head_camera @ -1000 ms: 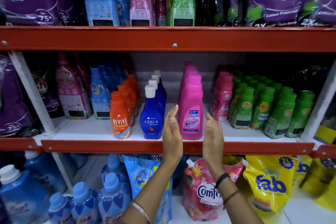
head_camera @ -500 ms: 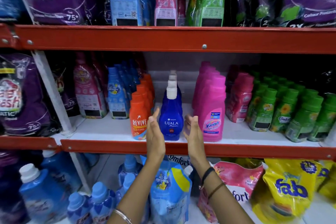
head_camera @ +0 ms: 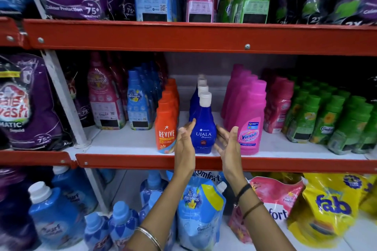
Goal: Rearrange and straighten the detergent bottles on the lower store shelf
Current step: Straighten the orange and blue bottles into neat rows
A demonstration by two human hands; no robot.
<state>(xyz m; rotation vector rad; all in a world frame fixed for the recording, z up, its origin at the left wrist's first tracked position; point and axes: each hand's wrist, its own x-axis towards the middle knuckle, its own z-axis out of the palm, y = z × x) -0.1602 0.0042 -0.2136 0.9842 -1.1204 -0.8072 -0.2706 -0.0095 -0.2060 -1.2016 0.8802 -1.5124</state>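
Observation:
A dark blue Ujala bottle [head_camera: 204, 126] with a white cap stands at the front of its row on the white middle shelf [head_camera: 126, 140]. My left hand [head_camera: 184, 142] is flat and open against the bottle's left side. My right hand [head_camera: 228, 142] is open at its right side, fingers spread and touching or nearly touching it. An orange Revive bottle [head_camera: 166, 128] heads a row just left. A pink Vanish bottle [head_camera: 250, 120] heads a row just right.
Green Comfort bottles [head_camera: 326, 122] fill the right of the shelf, blue and pink bottles [head_camera: 138, 104] and purple pouches [head_camera: 26, 108] the left. A red shelf beam [head_camera: 142, 162] runs along the front edge. Pouches and blue bottles [head_camera: 200, 210] crowd the shelf below.
Both hands moved left from the pink Vanish bottle to either side of the blue Ujala bottle. The view shifted left with them.

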